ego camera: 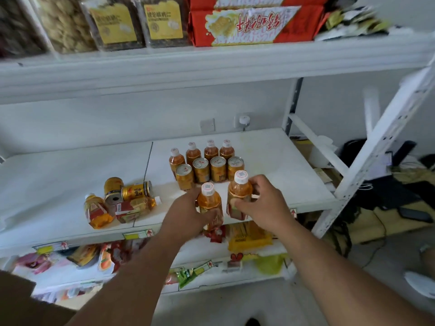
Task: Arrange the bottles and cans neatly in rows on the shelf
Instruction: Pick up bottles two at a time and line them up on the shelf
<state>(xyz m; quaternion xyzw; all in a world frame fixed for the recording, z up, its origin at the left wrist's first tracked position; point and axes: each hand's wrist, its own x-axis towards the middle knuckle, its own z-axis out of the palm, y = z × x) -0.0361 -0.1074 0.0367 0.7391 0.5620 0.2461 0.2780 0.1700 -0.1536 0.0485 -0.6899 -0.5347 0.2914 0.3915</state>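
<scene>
— On the middle shelf (270, 161) of the white rack, what is being held?

— Two orange drink bottles are being gripped upright near the front edge. One bottle (210, 205) is being clasped by the left hand (188, 211), whose fingers are being curled round its lower body. The other bottle (239, 196), just beside it, is being pinched by the right hand (263, 201), thumb in front and fingers behind.

— What is being kept behind them?

— A row of four cans (209, 170) is being kept standing just behind, and a row of four capped bottles (202, 152) is standing behind that, toward the wall.

— And to the left?

— Well apart, a loose heap is being left lying: two bottles on their sides (113, 210) and gold cans (128, 190) tipped over, touching one another.
</scene>
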